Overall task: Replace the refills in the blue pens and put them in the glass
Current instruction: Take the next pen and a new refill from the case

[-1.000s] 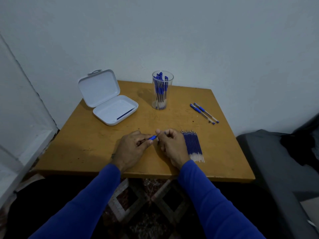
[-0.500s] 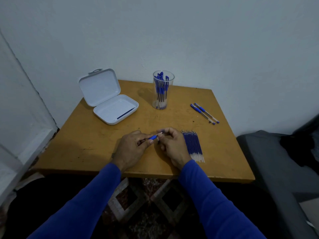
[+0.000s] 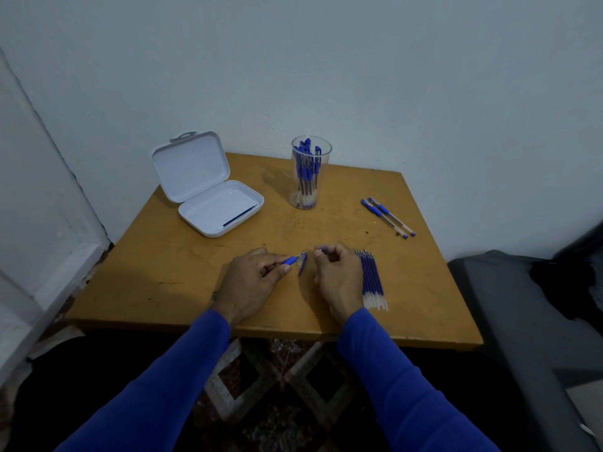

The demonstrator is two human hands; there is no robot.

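Left hand (image 3: 251,282): your fingers curl round a pen (image 3: 292,260), pinching it by the blue grip; its tip points right and slightly away from you, toward your other hand.
Right hand (image 3: 337,277): your fingers are curled with thumb and forefinger pinched together at the top; something small and bluish shows there, too blurred to name, so you cannot tell what it holds.
Gap between hands: the two hands sit near each other but apart, low over the front middle of the worktop (image 3: 169,269); a small blurred blue piece (image 3: 302,267) shows just below the pen tip, and whether it lies on the worktop or is in the air cannot be told.
Refills (image 3: 372,278): a tidy row lying side by side just beside your right hand, tips pointing away from you, clear ends toward you.
Glass (image 3: 310,172): upright at the back middle of the worktop, holding a bunch of blue pens standing inside.
Loose pens (image 3: 388,217): two lying side by side at the right back, well apart from the glass.
Box (image 3: 208,187): white, lid open and tilted back, at the left back; one dark thin refill (image 3: 239,216) lies in its tray.
Sleeves: both blue.
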